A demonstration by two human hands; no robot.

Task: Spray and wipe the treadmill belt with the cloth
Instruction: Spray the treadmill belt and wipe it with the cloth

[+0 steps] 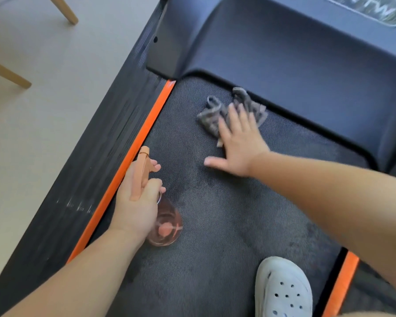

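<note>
Wiping step: right hand (237,143), fingers flat, presses grey cloth (232,110) on treadmill belt (226,213) near motor cover. Left hand (136,202) grips spray bottle (165,225). Next, probably: sweep cloth across darker patches.

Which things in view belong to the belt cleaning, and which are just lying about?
In the job: treadmill belt, grey cloth under the right hand, spray bottle held by the left hand.
Not in the job: wooden furniture legs, white clog on the belt, motor cover.
</note>
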